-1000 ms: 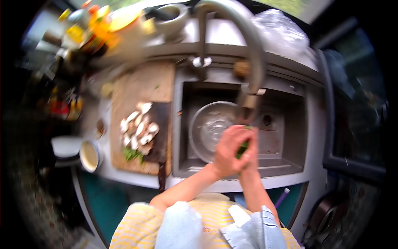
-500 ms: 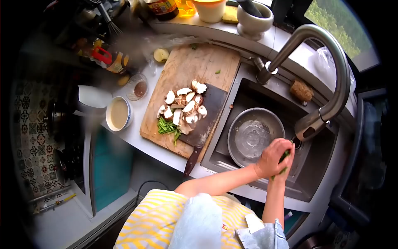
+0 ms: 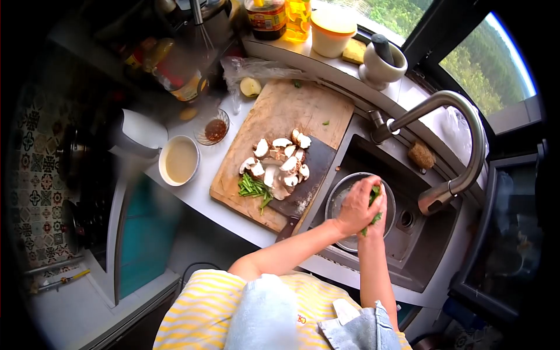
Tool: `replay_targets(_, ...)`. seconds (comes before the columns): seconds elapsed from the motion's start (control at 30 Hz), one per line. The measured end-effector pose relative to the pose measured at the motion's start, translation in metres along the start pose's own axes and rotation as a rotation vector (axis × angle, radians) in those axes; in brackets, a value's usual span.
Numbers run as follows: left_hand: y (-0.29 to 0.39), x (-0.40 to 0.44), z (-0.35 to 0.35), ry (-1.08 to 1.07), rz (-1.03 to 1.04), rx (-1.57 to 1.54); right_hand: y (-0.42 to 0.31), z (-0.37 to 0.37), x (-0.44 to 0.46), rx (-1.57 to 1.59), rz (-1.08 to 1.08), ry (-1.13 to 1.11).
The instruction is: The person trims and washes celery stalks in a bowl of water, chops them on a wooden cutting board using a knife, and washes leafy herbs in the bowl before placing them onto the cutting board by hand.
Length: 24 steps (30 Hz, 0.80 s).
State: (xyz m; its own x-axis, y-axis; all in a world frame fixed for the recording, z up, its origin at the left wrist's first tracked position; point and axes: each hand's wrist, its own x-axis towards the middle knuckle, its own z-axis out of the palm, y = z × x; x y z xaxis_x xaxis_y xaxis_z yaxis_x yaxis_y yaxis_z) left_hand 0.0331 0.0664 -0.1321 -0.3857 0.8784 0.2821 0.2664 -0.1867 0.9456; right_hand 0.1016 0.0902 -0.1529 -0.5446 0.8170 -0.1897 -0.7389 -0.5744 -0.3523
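Both my hands are closed together around a bunch of green leaves. My left hand presses on the leaves from the left, and my right hand holds them from the right. Beneath them a round metal bowl sits in the sink, partly hidden by my hands. To the left, a wooden cutting board carries cut mushrooms, chopped green pieces and a cleaver lying flat under some of the mushrooms.
The curved faucet arches over the sink's right side. A brush lies behind the sink. Left of the board are a bowl of pale liquid and a small glass dish. A mortar stands on the ledge.
The view has swung toward the left. My hands, still clasped round the leaves, have moved from beside the faucet head to over the metal bowl.
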Motion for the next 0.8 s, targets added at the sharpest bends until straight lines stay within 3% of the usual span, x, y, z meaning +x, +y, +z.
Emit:
replay_targets(0.07,0.005,0.018,-0.035,0.036,0.027,0.042,0.022,0.046,0.018,-0.158,-0.078,0.346)
replay_targets(0.13,0.005,0.036,-0.069,0.04,0.055,0.113,0.042,0.072,0.036,-0.091,0.028,0.357)
replay_targets(0.27,-0.023,0.062,-0.119,0.084,0.028,0.134,0.076,0.038,0.098,-0.036,0.212,0.132)
replay_targets(0.33,-0.05,0.078,-0.135,0.154,0.009,0.121,0.102,0.044,0.132,0.028,0.243,0.139)
replay_targets(0.4,-0.075,0.096,-0.156,0.181,-0.056,0.203,0.124,0.048,0.167,-0.248,0.152,0.222)
replay_targets(0.43,-0.082,0.104,-0.169,0.15,-0.123,0.176,0.127,0.046,0.183,-0.384,0.244,0.209)
replay_targets(0.47,-0.091,0.11,-0.183,0.118,-0.197,0.15,0.128,0.081,0.184,-0.766,0.194,0.312)
replay_targets(0.6,-0.157,0.123,-0.234,-0.002,-0.411,-0.285,0.133,0.083,0.214,-1.648,0.26,-0.041)
replay_targets(0.67,-0.171,0.125,-0.252,0.037,-0.359,0.011,0.131,0.101,0.211,-1.879,0.259,-0.199)
replay_targets(0.8,-0.16,0.126,-0.262,0.018,-0.41,0.162,0.12,0.122,0.203,-2.098,0.234,-0.369)
